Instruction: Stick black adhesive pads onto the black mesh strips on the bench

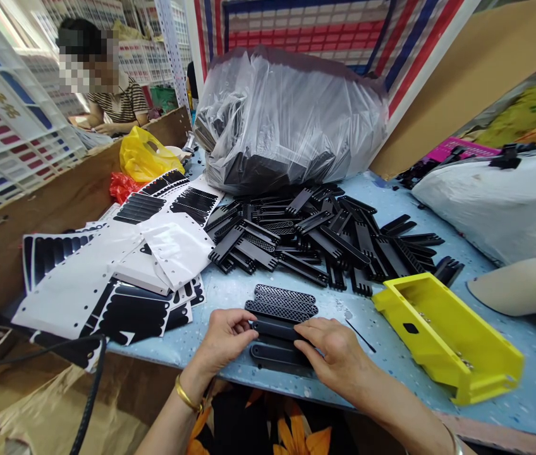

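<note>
1 long, slim blk strip w/ plain, smooth top

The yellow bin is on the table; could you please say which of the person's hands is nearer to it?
Right. The right hand touches the black strip at the end towards the yellow bin, apart from the bin; the left hand is at the opposite end, farther away.

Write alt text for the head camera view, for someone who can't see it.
A person's left hand and right hand hold a flat black strip on a blue table. Beyond lies a heap of black pieces; white sheets lie left, a yellow bin right.
</note>
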Demonstrator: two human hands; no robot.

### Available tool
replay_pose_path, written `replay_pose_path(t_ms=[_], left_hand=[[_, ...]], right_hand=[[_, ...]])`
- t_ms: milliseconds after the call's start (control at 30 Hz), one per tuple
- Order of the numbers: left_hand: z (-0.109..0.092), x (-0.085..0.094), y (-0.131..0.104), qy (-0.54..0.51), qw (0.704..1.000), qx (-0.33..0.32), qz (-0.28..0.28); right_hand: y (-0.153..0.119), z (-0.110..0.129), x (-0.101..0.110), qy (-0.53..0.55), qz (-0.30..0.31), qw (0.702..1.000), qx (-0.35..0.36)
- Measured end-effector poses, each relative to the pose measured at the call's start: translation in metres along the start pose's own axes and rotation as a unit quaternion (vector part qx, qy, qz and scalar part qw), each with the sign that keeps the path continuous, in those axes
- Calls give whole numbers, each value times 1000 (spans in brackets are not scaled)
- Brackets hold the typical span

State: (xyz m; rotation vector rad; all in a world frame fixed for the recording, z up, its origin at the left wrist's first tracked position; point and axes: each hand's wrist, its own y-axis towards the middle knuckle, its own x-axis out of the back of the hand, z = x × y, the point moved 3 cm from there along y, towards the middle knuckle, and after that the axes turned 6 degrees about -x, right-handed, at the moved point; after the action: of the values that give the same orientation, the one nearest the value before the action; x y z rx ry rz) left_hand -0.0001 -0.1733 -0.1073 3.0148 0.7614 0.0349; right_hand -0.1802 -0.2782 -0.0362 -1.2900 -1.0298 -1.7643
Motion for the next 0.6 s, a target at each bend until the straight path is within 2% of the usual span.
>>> replay_pose_path(t_ms=[600], left_hand=[[2,0,1,7,1000,-6,2]], right_hand=[[1,6,2,-32,11,999,-12]])
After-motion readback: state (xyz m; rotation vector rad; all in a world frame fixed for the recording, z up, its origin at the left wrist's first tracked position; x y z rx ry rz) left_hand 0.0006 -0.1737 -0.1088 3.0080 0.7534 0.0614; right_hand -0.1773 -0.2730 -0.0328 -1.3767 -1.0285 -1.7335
